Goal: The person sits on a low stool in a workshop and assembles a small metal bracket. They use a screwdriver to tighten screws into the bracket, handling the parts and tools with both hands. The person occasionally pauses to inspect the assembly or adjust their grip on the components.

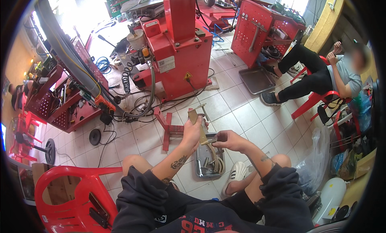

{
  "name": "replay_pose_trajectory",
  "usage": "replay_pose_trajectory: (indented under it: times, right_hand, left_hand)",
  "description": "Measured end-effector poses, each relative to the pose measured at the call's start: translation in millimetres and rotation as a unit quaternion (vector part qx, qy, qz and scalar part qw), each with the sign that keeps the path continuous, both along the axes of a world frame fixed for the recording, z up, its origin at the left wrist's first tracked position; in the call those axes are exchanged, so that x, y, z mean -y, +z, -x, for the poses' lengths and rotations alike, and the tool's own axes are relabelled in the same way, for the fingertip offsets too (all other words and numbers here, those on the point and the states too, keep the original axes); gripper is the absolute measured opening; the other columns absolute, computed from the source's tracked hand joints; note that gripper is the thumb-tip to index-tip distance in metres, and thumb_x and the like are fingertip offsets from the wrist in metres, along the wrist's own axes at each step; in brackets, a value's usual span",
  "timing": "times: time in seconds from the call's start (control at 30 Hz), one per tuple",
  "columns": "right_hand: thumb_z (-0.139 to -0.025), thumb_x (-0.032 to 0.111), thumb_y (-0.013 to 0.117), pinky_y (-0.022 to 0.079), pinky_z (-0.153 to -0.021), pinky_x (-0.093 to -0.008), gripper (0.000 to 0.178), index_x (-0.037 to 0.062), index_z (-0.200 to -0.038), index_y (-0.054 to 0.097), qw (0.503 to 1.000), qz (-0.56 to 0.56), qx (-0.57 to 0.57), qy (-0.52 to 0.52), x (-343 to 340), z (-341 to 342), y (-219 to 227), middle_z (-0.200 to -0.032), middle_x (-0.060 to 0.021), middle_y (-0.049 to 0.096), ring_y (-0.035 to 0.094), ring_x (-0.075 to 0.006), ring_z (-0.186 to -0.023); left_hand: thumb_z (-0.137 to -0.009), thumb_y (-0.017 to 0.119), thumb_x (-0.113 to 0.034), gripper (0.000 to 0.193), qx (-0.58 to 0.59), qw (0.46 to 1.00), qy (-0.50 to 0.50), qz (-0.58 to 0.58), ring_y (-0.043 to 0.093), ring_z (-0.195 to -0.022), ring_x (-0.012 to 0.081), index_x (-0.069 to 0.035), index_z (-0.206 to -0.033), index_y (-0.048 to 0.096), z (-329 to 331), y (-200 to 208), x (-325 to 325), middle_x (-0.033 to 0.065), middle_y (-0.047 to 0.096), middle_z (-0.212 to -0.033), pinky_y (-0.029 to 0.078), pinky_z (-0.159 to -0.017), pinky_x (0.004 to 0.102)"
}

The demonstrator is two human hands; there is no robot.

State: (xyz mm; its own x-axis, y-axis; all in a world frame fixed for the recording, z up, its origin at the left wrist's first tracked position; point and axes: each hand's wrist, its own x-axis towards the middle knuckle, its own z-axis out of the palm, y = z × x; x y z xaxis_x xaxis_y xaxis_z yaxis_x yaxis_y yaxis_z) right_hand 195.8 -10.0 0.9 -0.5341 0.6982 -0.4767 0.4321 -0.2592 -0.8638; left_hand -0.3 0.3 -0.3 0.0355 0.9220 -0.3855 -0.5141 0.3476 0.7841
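Note:
My left hand [193,131] is closed round a flat, tan-brass strip [204,137], held tilted above the floor in front of my knees. The fingers of my right hand [227,140] pinch a small grey metal piece [211,139] against the strip's lower end; its exact kind is too small to tell. Below both hands a metal tray [197,168] rests on the tiles between my feet. In it lie a spanner [200,167], several small metal parts and a curved tan band [220,164].
A red metal stand [165,130] is just left of my hands, before the big red machine [181,60]. Cables trail across the floor at left. A dark tray [257,81] and a seated person [317,72] are at right. A red chair [60,184] holds two phones beside me.

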Motion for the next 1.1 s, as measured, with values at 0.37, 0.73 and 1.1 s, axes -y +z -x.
replay_pose_trajectory:
  times: [0.37,0.73,1.1]
  right_hand:
    - [-0.094,0.016,0.058,0.051,-0.086,-0.0288,0.034,-0.007,-0.119,0.061,0.988,0.101,-0.118,-0.002,-1,-7,6,-0.106,-0.0141,0.07,0.067,-0.0171,-0.094]
    - [-0.092,0.018,0.065,0.051,-0.082,-0.0285,0.036,-0.0054,-0.12,0.061,0.988,0.126,-0.075,-0.042,2,4,17,-0.102,-0.0118,0.071,0.066,-0.0159,-0.096]
    - [-0.085,0.015,0.076,0.051,-0.069,-0.0278,0.022,-0.0018,-0.097,0.067,0.997,-0.022,-0.016,-0.069,-14,1,-1,-0.085,-0.0081,0.071,0.064,-0.0133,-0.075]
  left_hand:
    - [-0.103,0.05,-0.025,0.021,0.013,1.0,0.014,0.006,0.059,-0.072,0.0168,-0.005,-0.109,0.054,0,-3,-3,0.0075,0.062,-0.085,0.05,-0.064,0.0311]
    - [-0.102,0.052,-0.025,0.021,0.019,0.999,0.028,0.008,0.061,-0.072,0.0175,-0.005,-0.108,0.054,4,-9,-5,0.0086,0.063,-0.085,0.052,-0.063,0.0315]
    - [-0.102,0.052,-0.023,0.018,0.041,0.997,0.043,-0.052,0.061,-0.074,0.0157,-0.005,-0.105,0.054,2,-10,-23,0.0056,0.06,-0.085,0.052,-0.064,0.032]
